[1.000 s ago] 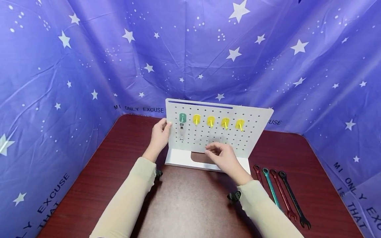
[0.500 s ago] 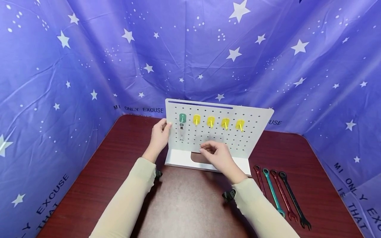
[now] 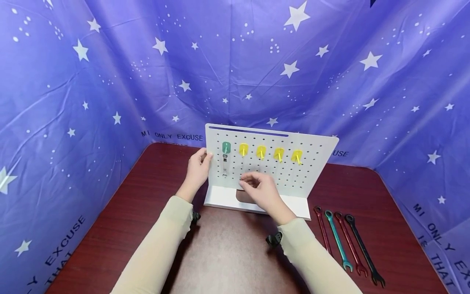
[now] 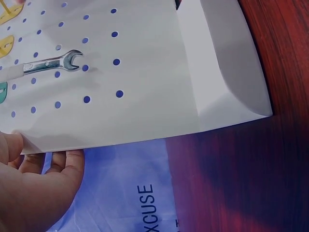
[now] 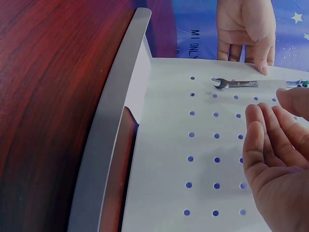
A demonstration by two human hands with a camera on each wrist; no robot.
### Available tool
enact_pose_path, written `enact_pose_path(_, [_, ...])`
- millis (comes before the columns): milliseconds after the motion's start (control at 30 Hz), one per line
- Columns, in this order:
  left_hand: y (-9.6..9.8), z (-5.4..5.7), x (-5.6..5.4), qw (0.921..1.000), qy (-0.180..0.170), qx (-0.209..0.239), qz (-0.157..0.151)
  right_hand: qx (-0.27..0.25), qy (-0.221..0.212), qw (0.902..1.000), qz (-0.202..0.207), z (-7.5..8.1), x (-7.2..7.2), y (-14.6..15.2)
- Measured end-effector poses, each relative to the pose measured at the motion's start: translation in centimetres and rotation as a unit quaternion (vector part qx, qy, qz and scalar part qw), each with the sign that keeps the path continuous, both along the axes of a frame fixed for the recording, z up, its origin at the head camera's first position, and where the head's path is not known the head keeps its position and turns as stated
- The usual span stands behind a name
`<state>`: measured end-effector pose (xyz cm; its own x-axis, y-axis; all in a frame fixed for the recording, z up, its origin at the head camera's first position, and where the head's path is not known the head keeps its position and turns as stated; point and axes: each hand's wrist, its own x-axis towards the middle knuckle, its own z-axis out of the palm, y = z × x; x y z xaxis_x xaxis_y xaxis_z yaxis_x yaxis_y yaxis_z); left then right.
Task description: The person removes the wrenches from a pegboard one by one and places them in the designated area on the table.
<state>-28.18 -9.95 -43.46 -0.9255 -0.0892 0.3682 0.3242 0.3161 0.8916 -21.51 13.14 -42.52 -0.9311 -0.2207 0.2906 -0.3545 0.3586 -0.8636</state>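
A white pegboard (image 3: 271,175) stands upright on its base. My left hand (image 3: 197,169) grips its left edge, thumb on the front and fingers behind, as the left wrist view shows. From the green hook (image 3: 226,148) hangs a small silver wrench (image 4: 48,64), its open end downward. My right hand (image 5: 280,159) is in front of the board's lower middle, fingers loosely bent and thumb apart, with nothing between them. In the right wrist view its fingertips lie close below the wrench. Several yellow hooks, such as the rightmost yellow hook (image 3: 297,156), run in a row to the right of the green one.
Several larger wrenches lie side by side on the dark red table (image 3: 125,228), right of the board; among them are a teal wrench (image 3: 338,241) and a black wrench (image 3: 363,247). A blue star-printed curtain (image 3: 235,61) surrounds the table.
My right hand has moved left along the front of the board, toward the hanging wrench. The left hand has kept its hold on the board's edge.
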Motion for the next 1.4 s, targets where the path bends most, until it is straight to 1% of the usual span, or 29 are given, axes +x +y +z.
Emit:
enact_pose_path(100, [-0.1, 0.0, 0.0, 1.0000, 0.000, -0.002, 0.001, 0.009, 0.003, 1.0000, 0.000, 0.2, -0.3, -0.3])
enact_pose_path(233, [-0.1, 0.0, 0.0, 1.0000, 0.001, -0.003, 0.003, 0.022, 0.021, 0.9995, 0.008, 0.5, -1.1, -0.6])
enact_pose_path(367, [-0.1, 0.0, -0.1, 1.0000, -0.004, -0.005, 0.003, 0.017, 0.031, 0.9993, 0.010, 0.6, -1.7, -0.8])
enact_pose_path(633, [0.1, -0.2, 0.0, 1.0000, -0.006, -0.004, 0.004, -0.009, 0.023, 0.9997, 0.007, 0.3, -2.1, -1.4])
enact_pose_path(767, [0.1, -0.3, 0.0, 1.0000, -0.008, -0.004, 0.003, -0.017, 0.021, 0.9996, 0.007, 0.5, -2.1, -2.0])
enact_pose_path(1033, [0.0, -0.2, -0.1, 0.9999, -0.009, 0.001, 0.006, -0.010, 0.040, 0.9990, 0.020, 1.5, -3.0, -3.1])
enact_pose_path(1267, [0.1, -0.3, 0.0, 1.0000, 0.002, 0.001, -0.001, -0.011, 0.034, 0.9984, 0.043, 1.5, -3.3, -4.2])
enact_pose_path(1400, [0.0, -0.3, 0.0, 1.0000, 0.003, 0.001, 0.004, -0.003, 0.034, 0.9984, 0.044, 1.3, -3.5, -4.9])
